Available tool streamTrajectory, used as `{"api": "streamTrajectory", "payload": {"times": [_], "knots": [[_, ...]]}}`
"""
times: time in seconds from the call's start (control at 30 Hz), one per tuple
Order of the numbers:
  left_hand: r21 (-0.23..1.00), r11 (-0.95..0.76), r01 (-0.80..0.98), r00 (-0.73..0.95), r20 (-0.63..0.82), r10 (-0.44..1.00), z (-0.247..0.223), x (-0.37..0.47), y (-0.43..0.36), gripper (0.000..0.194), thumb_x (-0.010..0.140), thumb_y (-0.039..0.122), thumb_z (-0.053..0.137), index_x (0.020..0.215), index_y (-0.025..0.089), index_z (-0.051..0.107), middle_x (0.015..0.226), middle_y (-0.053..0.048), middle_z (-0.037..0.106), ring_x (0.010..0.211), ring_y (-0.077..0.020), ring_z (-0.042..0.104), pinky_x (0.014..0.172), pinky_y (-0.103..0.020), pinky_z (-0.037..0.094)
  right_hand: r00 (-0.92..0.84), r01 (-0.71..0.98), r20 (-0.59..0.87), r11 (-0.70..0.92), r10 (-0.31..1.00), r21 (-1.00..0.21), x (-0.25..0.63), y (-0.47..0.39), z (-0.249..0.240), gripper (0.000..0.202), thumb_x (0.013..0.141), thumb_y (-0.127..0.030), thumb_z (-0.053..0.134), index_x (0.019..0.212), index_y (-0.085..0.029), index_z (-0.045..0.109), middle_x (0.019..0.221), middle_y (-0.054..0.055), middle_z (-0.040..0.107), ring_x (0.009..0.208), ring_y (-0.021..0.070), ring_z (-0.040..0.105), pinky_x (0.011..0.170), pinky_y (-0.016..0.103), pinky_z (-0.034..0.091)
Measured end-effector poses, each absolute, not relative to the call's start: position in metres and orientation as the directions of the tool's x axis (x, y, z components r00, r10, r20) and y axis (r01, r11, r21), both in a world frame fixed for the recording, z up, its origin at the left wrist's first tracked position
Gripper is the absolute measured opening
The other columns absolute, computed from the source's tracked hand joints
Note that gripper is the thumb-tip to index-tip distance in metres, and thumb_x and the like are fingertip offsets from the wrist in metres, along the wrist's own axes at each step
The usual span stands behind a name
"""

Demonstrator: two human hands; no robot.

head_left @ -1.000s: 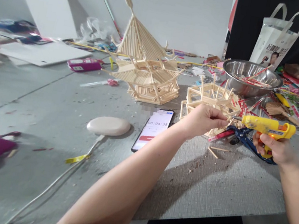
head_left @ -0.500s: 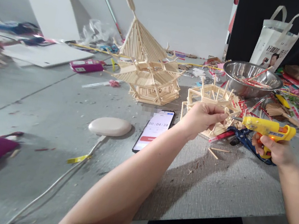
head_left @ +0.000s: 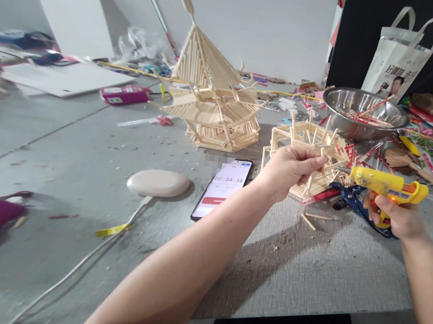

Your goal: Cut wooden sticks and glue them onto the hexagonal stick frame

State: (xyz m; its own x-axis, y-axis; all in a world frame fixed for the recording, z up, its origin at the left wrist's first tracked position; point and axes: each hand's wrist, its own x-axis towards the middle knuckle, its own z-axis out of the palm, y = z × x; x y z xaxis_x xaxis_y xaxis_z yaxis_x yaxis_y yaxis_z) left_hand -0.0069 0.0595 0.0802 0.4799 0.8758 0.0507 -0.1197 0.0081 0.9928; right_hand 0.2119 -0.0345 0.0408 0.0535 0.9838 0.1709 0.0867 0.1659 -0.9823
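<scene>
My right hand (head_left: 391, 214) is wrapped around the handle of a yellow hot glue gun (head_left: 385, 183), with a small orange light glowing near its trigger. The gun's nozzle points left, a short gap from my left hand (head_left: 293, 168). Thumb and forefinger of that hand are pinched on a small wooden stick (head_left: 322, 153), mostly hidden by the fingers. Behind the left hand stands an open framework of wooden sticks (head_left: 303, 134), partly covered by it. Farther left is a taller pagoda-like stick model (head_left: 210, 101) with a pointed roof.
A phone (head_left: 224, 188) with a running timer lies beside my left forearm. Dark blue pliers (head_left: 348, 196) rest under the glue gun. Behind are a steel bowl (head_left: 363, 130) and a tote bag (head_left: 396, 64). A white oval device (head_left: 159, 183) with a cable lies left.
My left hand has shifted slightly left, widening the gap to the nozzle. The glue gun stays nearly in place, still in my right hand.
</scene>
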Motion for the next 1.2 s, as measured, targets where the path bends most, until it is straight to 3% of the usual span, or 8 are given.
{"api": "streamTrajectory", "payload": {"times": [0.23,1.2], "knots": [[0.995,0.038,-0.097,0.456,0.011,0.89,0.0801,-0.0052,0.0579,0.015,0.07,0.027,0.069,0.062,0.015,0.064,0.057,0.003,0.056,0.043,-0.0011,0.034,0.043,-0.021,0.026,0.028,0.179,0.143,0.136,0.989,-0.974,0.2146,-0.0351,0.0368,0.025,0.07,-0.05,0.065,0.069,-0.025,0.061,0.052,-0.001,0.055,0.038,0.0107,0.046,0.033,0.026,0.033],[0.997,0.001,-0.079,0.487,0.037,0.872,0.078,-0.0019,0.057,0.016,0.071,0.024,0.068,0.061,0.013,0.063,0.054,0.003,0.055,0.038,-0.0001,0.033,0.038,-0.019,0.021,0.091,0.238,0.101,0.077,0.991,-0.968,0.2102,-0.0372,0.0389,0.031,0.065,-0.052,0.068,0.065,-0.022,0.06,0.051,-0.001,0.054,0.037,0.0091,0.045,0.032,0.024,0.032]]}}
